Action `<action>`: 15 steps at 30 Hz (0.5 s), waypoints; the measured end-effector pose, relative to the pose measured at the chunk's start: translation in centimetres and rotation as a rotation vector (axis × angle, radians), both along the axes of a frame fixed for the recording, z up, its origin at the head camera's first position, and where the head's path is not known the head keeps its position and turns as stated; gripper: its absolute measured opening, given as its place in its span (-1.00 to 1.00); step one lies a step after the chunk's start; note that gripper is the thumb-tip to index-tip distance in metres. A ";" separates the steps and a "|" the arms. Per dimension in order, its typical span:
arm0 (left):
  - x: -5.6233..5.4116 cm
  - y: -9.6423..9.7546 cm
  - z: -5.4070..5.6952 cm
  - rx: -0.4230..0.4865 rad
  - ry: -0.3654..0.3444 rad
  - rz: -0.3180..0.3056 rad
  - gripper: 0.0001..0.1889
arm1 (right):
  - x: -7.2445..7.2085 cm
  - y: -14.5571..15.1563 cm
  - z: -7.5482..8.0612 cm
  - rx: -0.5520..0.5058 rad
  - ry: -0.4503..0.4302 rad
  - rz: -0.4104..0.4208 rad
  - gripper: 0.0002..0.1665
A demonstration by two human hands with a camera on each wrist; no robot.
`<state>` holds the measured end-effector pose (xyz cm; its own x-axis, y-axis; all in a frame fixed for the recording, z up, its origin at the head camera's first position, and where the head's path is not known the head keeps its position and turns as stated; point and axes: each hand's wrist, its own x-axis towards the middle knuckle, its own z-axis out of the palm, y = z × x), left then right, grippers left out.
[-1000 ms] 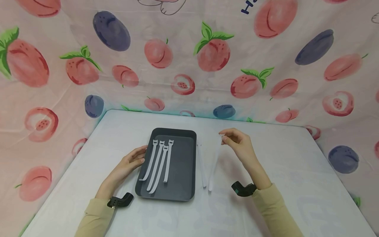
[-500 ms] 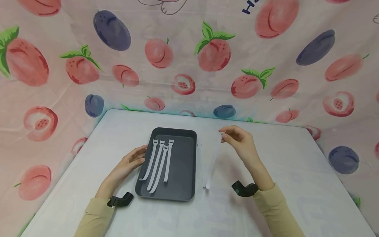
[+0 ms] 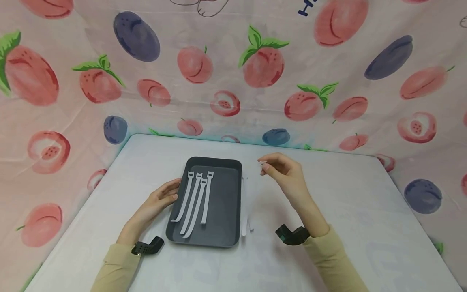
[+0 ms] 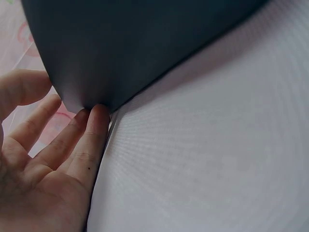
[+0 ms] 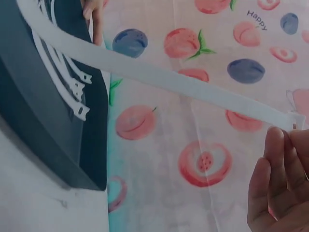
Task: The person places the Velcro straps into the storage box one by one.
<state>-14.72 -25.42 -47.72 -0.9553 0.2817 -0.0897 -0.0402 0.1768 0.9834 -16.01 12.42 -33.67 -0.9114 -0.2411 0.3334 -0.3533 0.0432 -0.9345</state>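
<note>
Between thumb and fingers my right hand [image 3: 290,180] pinches the slotted head of a white hook-and-loop cable tie [image 5: 159,77], held up just right of the dark grey tray [image 3: 224,207]. Its band slants down toward the tray's right side in the head view, pale against the table. Several more white cable ties [image 3: 207,198] lie lengthwise inside the tray, heads toward the far end. My left hand [image 3: 156,206] touches the tray's left wall, fingers fairly straight; the left wrist view shows fingertips [image 4: 99,116] against the tray's outside.
Beside the tray's right edge, another white cable tie [image 3: 251,225] lies on the white table [image 3: 346,194], partly hidden by the held one. A fruit-printed cloth [image 3: 226,81] hangs behind and beside the table. A black wrist camera [image 3: 292,235] is strapped to each wrist.
My right hand has moved left toward the tray with the cable tie, whose lower end has swung from the table area to the tray's right edge. My left hand stays put.
</note>
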 end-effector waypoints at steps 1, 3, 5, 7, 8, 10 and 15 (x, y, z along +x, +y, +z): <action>0.0 0.0 0.0 0.000 0.001 -0.001 -0.39 | 0.1 -0.3 0.1 0.000 0.000 0.001 -0.76; 0.0 0.0 0.0 -0.003 0.004 -0.003 -0.39 | 0.2 -0.9 0.4 -0.002 0.004 0.006 -0.76; 0.0 0.0 0.0 -0.003 0.005 -0.004 -0.39 | 0.4 -1.5 0.6 -0.002 0.007 0.015 -0.77; 0.0 0.0 0.0 -0.002 0.003 -0.004 -0.39 | 0.4 -2.0 0.7 -0.007 0.011 0.027 -0.78; 0.0 0.0 0.0 -0.001 0.001 -0.003 -0.39 | 0.5 -2.3 0.7 -0.011 0.012 0.035 -0.78; 0.0 0.0 0.0 -0.001 -0.002 -0.002 -0.38 | 0.5 -2.8 0.7 -0.016 0.010 0.047 -0.78; 0.0 0.0 0.0 -0.005 0.002 -0.005 -0.39 | 0.5 -3.9 0.5 -0.018 0.004 0.055 -0.79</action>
<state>-14.71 -25.44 -47.73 -0.9541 0.2859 -0.0890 -0.0372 0.1816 0.9827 -15.56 8.52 -33.20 -0.8954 -0.2849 0.3421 -0.3586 0.0062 -0.9335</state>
